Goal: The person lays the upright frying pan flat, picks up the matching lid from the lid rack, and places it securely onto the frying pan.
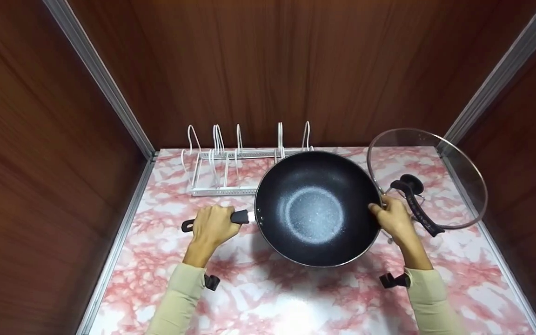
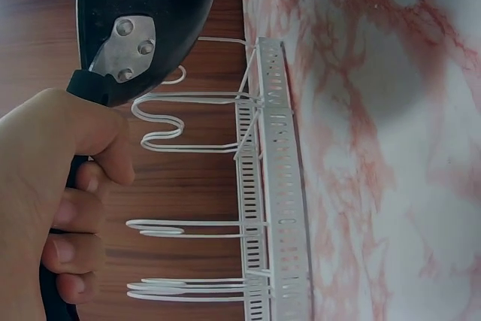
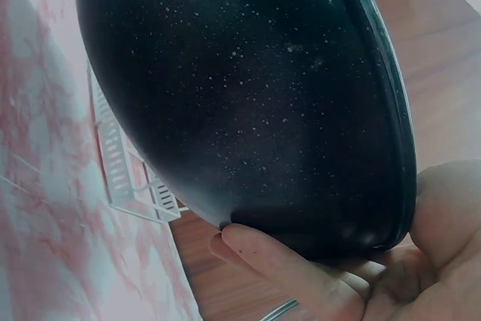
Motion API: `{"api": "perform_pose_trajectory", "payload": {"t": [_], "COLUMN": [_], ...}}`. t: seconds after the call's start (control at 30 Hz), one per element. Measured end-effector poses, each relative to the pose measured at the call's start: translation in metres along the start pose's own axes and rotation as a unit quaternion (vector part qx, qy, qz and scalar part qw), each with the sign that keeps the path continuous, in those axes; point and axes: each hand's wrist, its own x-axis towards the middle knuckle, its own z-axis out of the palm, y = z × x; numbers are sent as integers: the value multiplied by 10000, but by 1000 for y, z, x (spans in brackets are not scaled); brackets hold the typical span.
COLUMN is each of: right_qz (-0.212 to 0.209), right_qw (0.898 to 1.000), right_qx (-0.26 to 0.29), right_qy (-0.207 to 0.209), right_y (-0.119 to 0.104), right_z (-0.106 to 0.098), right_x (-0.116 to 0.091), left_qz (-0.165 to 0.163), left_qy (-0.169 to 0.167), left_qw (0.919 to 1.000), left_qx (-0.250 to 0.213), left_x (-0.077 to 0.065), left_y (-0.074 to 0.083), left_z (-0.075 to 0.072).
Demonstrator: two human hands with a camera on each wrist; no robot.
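Note:
A black wok (image 1: 314, 209) with a speckled grey centre is held between both hands, its inside facing the head camera. My left hand (image 1: 214, 224) grips its black handle (image 1: 240, 217); in the left wrist view the fingers curl round that handle below a riveted metal bracket (image 2: 129, 49). At the opposite side my right hand (image 1: 392, 218) pinches the rim, thumb on the inside and fingers beneath the dark outer wall (image 3: 248, 110). The wok overlaps the right part of a white wire rack (image 1: 224, 191) in the head view.
Right of the wok stands a tilted glass lid (image 1: 454, 186) with a black handle (image 1: 419, 209), close by the right hand. The rack's upright loops (image 1: 238, 137) rise near the brown back wall (image 1: 249, 70). Pink-and-white marbled tabletop (image 1: 249, 298) lies below; brown panels close both sides.

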Motion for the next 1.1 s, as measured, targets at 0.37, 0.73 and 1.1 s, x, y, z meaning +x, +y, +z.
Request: {"api": "perform_pose_trajectory", "payload": {"t": [0.37, 0.73, 1.1], "right_qz": [223, 293, 491], "right_qw": [9994, 9969, 9927], "right_qx": [264, 722, 1093], "right_qy": [-78, -125, -150], "right_y": [10, 18, 30], "right_z": [7, 18, 31], "right_x": [-4, -7, -12], "left_qz": [39, 52, 111], "left_qy": [-169, -226, -182], "left_qw": [9998, 9995, 9997], "left_qx": [-105, -221, -110], "left_x": [0, -5, -13], "left_y": [-3, -8, -12], "left_z": [7, 14, 25]}}
